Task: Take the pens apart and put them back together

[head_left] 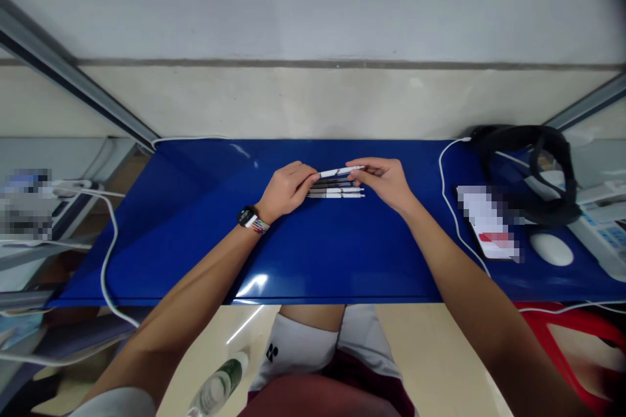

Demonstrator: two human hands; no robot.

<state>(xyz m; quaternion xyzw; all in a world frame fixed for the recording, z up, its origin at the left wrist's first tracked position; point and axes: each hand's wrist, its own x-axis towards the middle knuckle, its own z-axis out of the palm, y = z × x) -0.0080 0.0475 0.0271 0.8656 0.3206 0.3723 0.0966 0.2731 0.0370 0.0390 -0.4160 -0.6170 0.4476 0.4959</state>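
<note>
A white pen [336, 172] is pinched at both ends, slightly tilted with its right end higher. My left hand [289, 189], below a smartwatch [248, 217] on the wrist, has its thumb and fingers closed at the pen's left end. At the right end, the thumb and fingertips of my right hand [384, 180] close on the same pen. Just nearer to me, several more pens [337, 194] lie side by side on the blue table [313, 247], white ones in front and darker ones behind. My left fingers partly cover their left ends.
To the right are a phone [489, 221], a white mouse [551, 249], a black headset-like strap [557, 176] and a white cable [445, 176]. Another cable [108, 254] hangs at the left edge. A clear bottle [222, 384] stands below the table. A wall [313, 101] rises behind.
</note>
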